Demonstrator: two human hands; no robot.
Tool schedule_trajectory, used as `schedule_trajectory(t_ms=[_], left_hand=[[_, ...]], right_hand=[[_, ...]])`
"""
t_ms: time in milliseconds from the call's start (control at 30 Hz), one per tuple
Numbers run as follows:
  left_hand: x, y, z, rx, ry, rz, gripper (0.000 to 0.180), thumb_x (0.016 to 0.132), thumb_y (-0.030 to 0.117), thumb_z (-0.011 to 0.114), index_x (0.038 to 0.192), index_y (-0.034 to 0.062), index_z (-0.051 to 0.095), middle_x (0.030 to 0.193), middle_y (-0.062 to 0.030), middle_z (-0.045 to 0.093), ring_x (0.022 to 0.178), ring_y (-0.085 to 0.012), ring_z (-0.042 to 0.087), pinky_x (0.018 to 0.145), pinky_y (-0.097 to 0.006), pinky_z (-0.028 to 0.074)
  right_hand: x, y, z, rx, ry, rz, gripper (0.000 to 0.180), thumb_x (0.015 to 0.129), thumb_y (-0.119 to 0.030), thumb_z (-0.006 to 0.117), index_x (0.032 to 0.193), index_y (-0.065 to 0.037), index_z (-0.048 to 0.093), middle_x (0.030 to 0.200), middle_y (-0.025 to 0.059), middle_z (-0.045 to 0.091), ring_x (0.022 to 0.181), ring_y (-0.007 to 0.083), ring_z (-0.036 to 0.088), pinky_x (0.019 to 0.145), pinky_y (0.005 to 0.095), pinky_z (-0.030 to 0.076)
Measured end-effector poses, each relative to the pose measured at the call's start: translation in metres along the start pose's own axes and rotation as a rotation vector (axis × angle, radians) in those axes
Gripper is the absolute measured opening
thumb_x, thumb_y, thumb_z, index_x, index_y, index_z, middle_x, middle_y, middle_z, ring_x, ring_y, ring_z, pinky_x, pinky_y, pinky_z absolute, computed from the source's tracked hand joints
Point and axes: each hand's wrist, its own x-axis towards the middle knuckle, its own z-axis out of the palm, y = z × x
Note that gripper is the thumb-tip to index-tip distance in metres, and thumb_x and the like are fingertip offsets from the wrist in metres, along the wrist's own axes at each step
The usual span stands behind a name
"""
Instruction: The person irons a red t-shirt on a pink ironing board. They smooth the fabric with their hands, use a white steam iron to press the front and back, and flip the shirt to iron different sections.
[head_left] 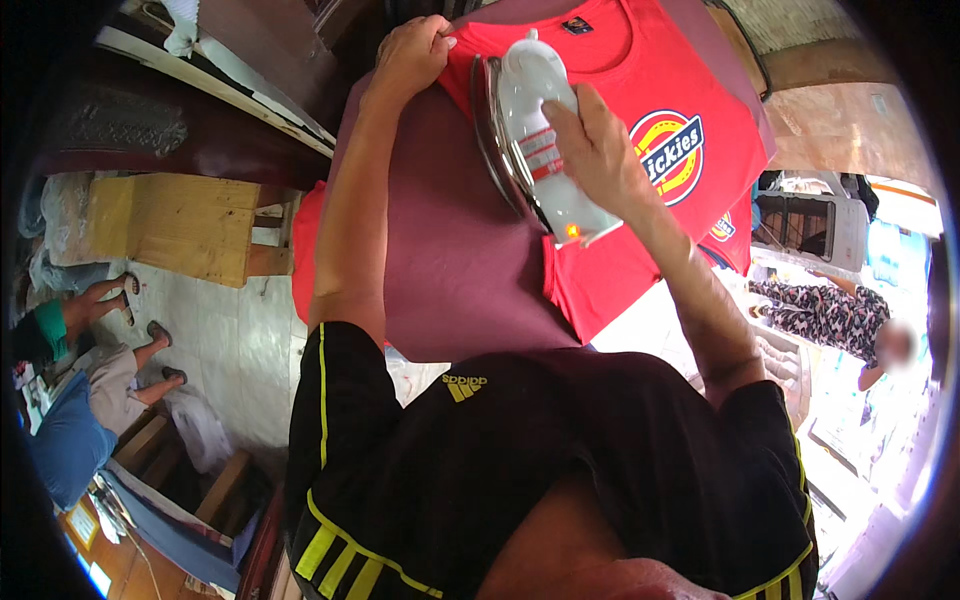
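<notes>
A red T-shirt (pixel 590 280) with a round printed emblem lies over a maroon-covered ironing board (pixel 450 230). My right hand (pixel 600 150) is wrapped round the handle of a white clothes iron (pixel 545 100). The iron is at the shirt's left edge, and its shiny metal base shows along its left side. An orange light glows at its rear end. At the far left of the shirt, my left hand (pixel 415 55) is closed on the fabric near the shoulder. Its fingertips are partly hidden, and my right palm covers part of the iron's handle.
Dark wooden furniture (pixel 240 70) stands close beyond my left arm. On the left are a wooden panel (pixel 175 225) and two seated people's legs (pixel 150 370). To the right, a person in patterned clothes (pixel 830 315) is near a grey box-shaped appliance (pixel 815 230). Red cloth (pixel 306 250) hangs at the board's left edge.
</notes>
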Motion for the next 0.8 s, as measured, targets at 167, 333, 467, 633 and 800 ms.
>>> schedule_trajectory(t_ms=[167, 333, 467, 633, 800], left_hand=[[-0.008, 0.023, -0.005, 0.217, -0.021, 0.047, 0.024, 0.088, 0.031, 0.064, 0.090, 0.0066, 0.063, 0.088, -0.0155, 0.067, 0.087, -0.0351, 0.064, 0.078, -0.047, 0.048], [-0.013, 0.022, 0.003, -0.056, 0.144, -0.028, 0.029, 0.088, 0.035, 0.067, 0.090, 0.0065, 0.063, 0.076, -0.0148, 0.065, 0.072, -0.0337, 0.064, 0.065, -0.043, 0.049], [-0.013, 0.019, 0.000, -0.002, 0.160, -0.018, 0.027, 0.086, 0.032, 0.071, 0.090, 0.0065, 0.064, 0.068, -0.0136, 0.064, 0.062, -0.0316, 0.065, 0.057, -0.040, 0.049], [-0.015, 0.018, -0.010, -0.033, 0.059, -0.095, 0.029, 0.086, 0.038, 0.068, 0.089, 0.0088, 0.069, 0.074, -0.0153, 0.066, 0.069, -0.0357, 0.064, 0.064, -0.044, 0.050], [0.001, 0.018, -0.016, -0.087, -0.041, -0.073, 0.031, 0.093, 0.034, 0.061, 0.100, 0.0050, 0.069, 0.091, -0.0206, 0.065, 0.082, -0.0325, 0.067, 0.072, -0.036, 0.051]], right_hand=[[-0.008, 0.001, -0.006, -0.040, -0.006, -0.054, 0.015, 0.100, -0.013, 0.048, 0.102, 0.001, 0.053, 0.081, 0.0119, 0.048, 0.057, 0.0184, 0.051, 0.052, 0.0341, 0.040], [-0.059, -0.016, -0.024, -0.063, -0.191, 0.013, 0.019, 0.085, 0.004, 0.058, 0.105, 0.005, 0.056, 0.104, 0.0255, 0.051, 0.072, 0.0339, 0.060, 0.061, 0.0420, 0.050], [-0.050, -0.039, -0.032, 0.211, -0.277, 0.298, 0.015, 0.089, -0.004, 0.058, 0.100, 0.005, 0.055, 0.101, 0.0277, 0.050, 0.071, 0.0354, 0.062, 0.056, 0.0420, 0.049], [-0.013, -0.038, -0.016, 0.209, -0.182, 0.270, 0.020, 0.093, -0.012, 0.057, 0.102, 0.006, 0.053, 0.092, 0.0275, 0.053, 0.067, 0.0363, 0.063, 0.052, 0.0425, 0.047], [0.010, -0.020, -0.009, 0.203, -0.010, 0.289, 0.024, 0.096, -0.019, 0.054, 0.106, 0.004, 0.055, 0.075, 0.0262, 0.063, 0.070, 0.0378, 0.067, 0.058, 0.0458, 0.051]])
